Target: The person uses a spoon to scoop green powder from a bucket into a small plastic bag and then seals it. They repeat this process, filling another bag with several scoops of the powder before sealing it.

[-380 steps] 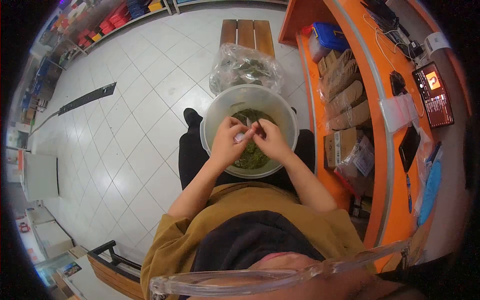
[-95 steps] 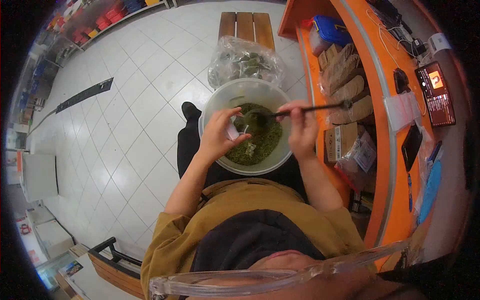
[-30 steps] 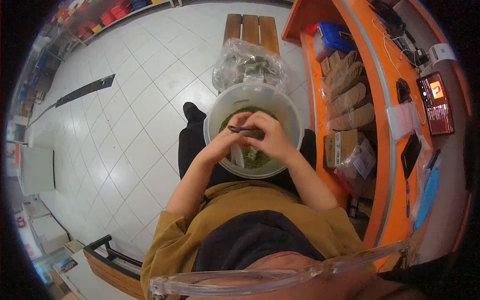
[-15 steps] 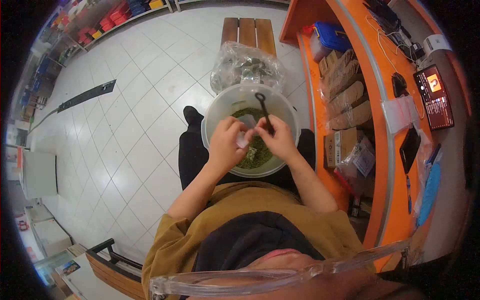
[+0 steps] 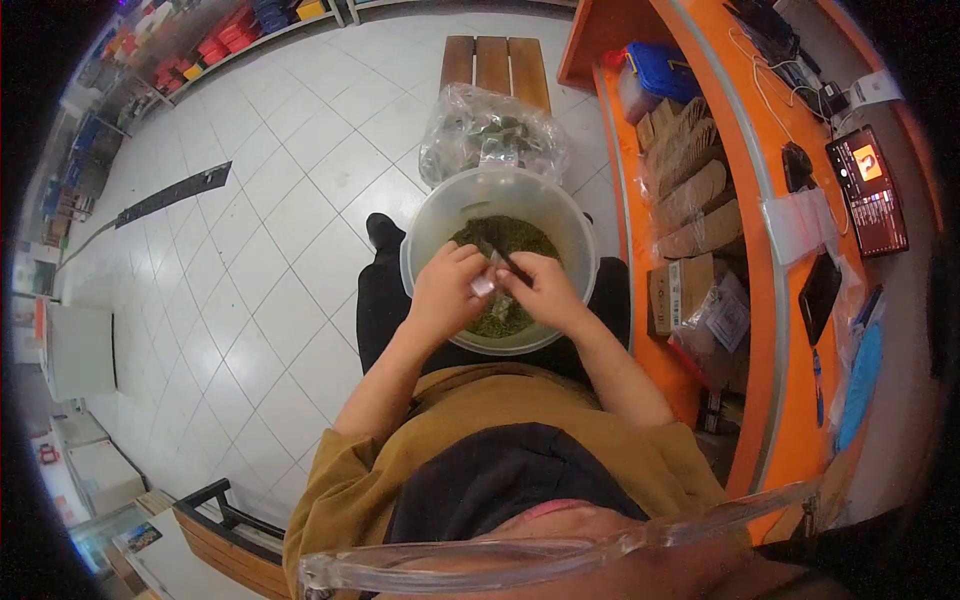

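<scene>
A translucent white bucket (image 5: 582, 215) stands between my legs, with green chopped dried leaves (image 5: 525, 236) in its bottom. Over it, my left hand (image 5: 446, 288) pinches a small clear plastic bag (image 5: 483, 287). My right hand (image 5: 545, 290) is closed round a thin black-handled utensil (image 5: 514, 266), its fingers close to the bag. Which end of the utensil is at the bag, and whether anything lies in the bag, I cannot make out. Both hands are nearly touching above the leaves.
A large clear bag of dark green leaves (image 5: 495, 140) rests on a slatted wooden bench (image 5: 492, 65) beyond the bucket. On my right, an orange counter (image 5: 735, 130) holds a lit phone (image 5: 868, 190) and small bags (image 5: 800, 225). Cardboard (image 5: 690, 190) fills its lower shelf.
The black utensil has swung down from upright, so its ringed end no longer stands above my right hand. Both hands stay close together, and the bag has shifted slightly.
</scene>
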`<state>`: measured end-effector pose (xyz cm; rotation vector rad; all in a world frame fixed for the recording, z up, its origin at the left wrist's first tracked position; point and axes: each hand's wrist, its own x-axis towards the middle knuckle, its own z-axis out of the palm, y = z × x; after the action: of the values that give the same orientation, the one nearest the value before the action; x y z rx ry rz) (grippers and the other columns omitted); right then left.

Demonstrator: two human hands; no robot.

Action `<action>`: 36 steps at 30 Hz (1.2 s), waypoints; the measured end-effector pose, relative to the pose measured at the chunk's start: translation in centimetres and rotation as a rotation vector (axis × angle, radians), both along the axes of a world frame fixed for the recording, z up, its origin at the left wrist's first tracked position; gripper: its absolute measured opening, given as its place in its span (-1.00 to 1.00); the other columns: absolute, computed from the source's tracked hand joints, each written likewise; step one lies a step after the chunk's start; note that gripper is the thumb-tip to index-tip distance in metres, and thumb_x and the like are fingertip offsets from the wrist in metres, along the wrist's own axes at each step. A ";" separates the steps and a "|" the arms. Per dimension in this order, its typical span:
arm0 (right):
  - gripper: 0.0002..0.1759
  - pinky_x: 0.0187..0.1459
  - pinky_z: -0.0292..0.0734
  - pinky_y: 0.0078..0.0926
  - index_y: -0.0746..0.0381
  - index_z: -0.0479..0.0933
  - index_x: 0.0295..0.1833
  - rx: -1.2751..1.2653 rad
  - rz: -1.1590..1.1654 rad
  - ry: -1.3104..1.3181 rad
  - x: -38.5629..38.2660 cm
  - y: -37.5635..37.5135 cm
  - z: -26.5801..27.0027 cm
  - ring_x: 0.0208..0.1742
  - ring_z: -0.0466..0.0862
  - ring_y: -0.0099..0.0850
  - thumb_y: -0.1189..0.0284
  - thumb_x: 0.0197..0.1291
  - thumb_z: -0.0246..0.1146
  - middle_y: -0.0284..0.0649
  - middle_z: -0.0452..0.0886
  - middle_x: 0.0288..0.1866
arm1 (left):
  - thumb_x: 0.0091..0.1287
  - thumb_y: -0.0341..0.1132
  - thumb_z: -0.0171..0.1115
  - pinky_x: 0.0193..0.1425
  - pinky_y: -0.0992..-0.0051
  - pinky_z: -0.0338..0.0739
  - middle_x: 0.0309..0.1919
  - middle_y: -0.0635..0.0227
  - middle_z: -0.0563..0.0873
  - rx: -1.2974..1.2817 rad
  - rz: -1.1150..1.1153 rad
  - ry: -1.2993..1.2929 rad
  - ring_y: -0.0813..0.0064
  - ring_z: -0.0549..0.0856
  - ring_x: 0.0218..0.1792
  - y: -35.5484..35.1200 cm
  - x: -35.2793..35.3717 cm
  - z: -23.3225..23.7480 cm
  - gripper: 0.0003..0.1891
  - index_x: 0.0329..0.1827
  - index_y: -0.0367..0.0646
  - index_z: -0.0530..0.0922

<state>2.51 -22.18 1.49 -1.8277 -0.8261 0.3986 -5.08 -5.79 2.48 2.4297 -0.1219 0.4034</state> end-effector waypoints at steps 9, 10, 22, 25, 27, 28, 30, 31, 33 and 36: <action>-0.88 -0.17 0.47 -0.19 0.33 0.53 -0.25 -0.050 -0.205 -0.318 -0.3 0.9 -0.7 -0.24 0.54 -0.06 0.56 0.07 0.24 -0.07 0.49 -0.27 | -0.03 -0.34 0.39 -0.26 0.23 0.51 -0.44 0.25 0.62 0.141 0.313 0.064 0.14 0.60 -0.26 -0.7 -0.3 0.2 -0.84 -0.46 -0.14 0.56; -0.85 -0.16 0.48 -0.19 0.32 0.54 -0.22 -0.016 -0.202 -0.341 -0.4 1.0 -0.7 -0.22 0.53 -0.08 0.60 0.04 0.25 -0.08 0.48 -0.23 | -0.03 -0.34 0.40 -0.26 0.23 0.51 -0.45 0.26 0.62 0.084 0.283 0.043 0.14 0.60 -0.26 -0.6 -0.4 -0.1 -0.84 -0.47 -0.15 0.56; -0.63 -0.10 0.48 -0.44 0.27 0.58 -0.09 -0.067 -0.096 -0.253 0.5 0.0 -0.5 -0.15 0.52 -0.35 0.63 -0.10 0.43 -0.19 0.40 -0.06 | -0.06 -0.36 0.48 0.09 0.21 0.49 0.01 0.20 0.60 0.019 -0.135 -0.057 0.09 0.57 0.00 0.6 0.7 0.8 -0.47 0.04 -0.13 0.52; -0.81 -0.12 0.43 -0.50 0.32 0.55 -0.15 -0.036 -0.074 -0.090 0.5 0.2 0.8 -0.14 0.49 -0.36 0.54 0.10 0.32 -0.19 0.40 -0.13 | -0.07 -0.37 0.51 0.09 0.23 0.49 0.00 0.21 0.61 0.041 -0.088 -0.086 0.12 0.58 -0.01 1.1 1.0 -0.9 -0.42 0.08 -0.15 0.51; -0.87 -0.11 0.44 -0.43 0.35 0.53 -0.19 0.055 -0.166 -0.065 2.0 -0.1 -0.6 -0.15 0.50 -0.32 0.50 0.21 0.22 -0.15 0.40 -0.14 | -0.06 -0.38 0.53 0.14 0.26 0.48 -0.03 0.20 0.63 -0.058 -0.009 -0.097 0.09 0.59 0.04 1.6 1.0 -1.7 -0.37 0.14 -0.16 0.47; -0.85 -0.11 0.44 -0.40 0.37 0.53 -0.21 0.100 -0.211 -0.051 2.7 0.0 -0.8 -0.15 0.51 -0.30 0.48 0.26 0.17 -0.14 0.40 -0.15 | -0.05 -0.38 0.53 0.14 0.29 0.48 -0.03 0.20 0.63 -0.123 0.014 -0.099 0.13 0.60 0.03 1.8 0.9 -2.0 -0.37 0.15 -0.17 0.47; -0.82 -0.12 0.46 -0.30 0.38 0.54 -0.25 -0.005 -0.222 -0.304 3.5 0.7 -1.3 -0.19 0.51 -0.17 0.49 0.31 0.08 -0.07 0.44 -0.19 | -0.04 -0.40 0.54 0.15 0.34 0.48 -0.04 0.20 0.64 -0.247 0.062 -0.105 0.21 0.62 0.01 2.2 0.8 -2.3 -0.36 0.17 -0.18 0.46; -0.82 -0.11 0.47 -0.28 0.37 0.55 -0.25 -0.151 -0.192 -0.407 3.8 0.7 -2.0 -0.18 0.53 -0.13 0.49 0.30 0.09 -0.05 0.45 -0.19 | -0.03 -0.38 0.53 0.14 0.33 0.48 -0.06 0.20 0.64 -0.295 0.083 -0.111 0.20 0.61 0.02 2.3 0.8 -2.5 -0.37 0.16 -0.18 0.47; -0.82 -0.10 0.49 -0.23 0.36 0.57 -0.24 -0.348 -0.040 -0.466 4.4 0.3 -4.1 -0.16 0.56 -0.05 0.49 0.28 0.11 -0.01 0.49 -0.21 | -0.01 -0.33 0.53 0.12 0.30 0.49 -0.10 0.20 0.65 -0.389 0.122 -0.126 0.17 0.61 0.02 2.1 0.9 -2.9 -0.40 0.14 -0.18 0.50; -0.82 -0.11 0.52 -0.17 0.36 0.60 -0.25 -0.554 0.311 -0.322 4.9 -0.2 -6.3 -0.17 0.61 0.00 0.46 0.25 0.16 0.03 0.59 -0.28 | -0.01 -0.32 0.54 0.10 0.33 0.51 -0.11 0.20 0.65 -0.430 0.152 -0.146 0.22 0.64 -0.01 2.1 0.7 -2.9 -0.38 0.16 -0.18 0.50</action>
<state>7.39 -22.39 -4.84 -2.3175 -1.3294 0.5827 -4.38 -3.73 -0.46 1.9904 0.0804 0.6084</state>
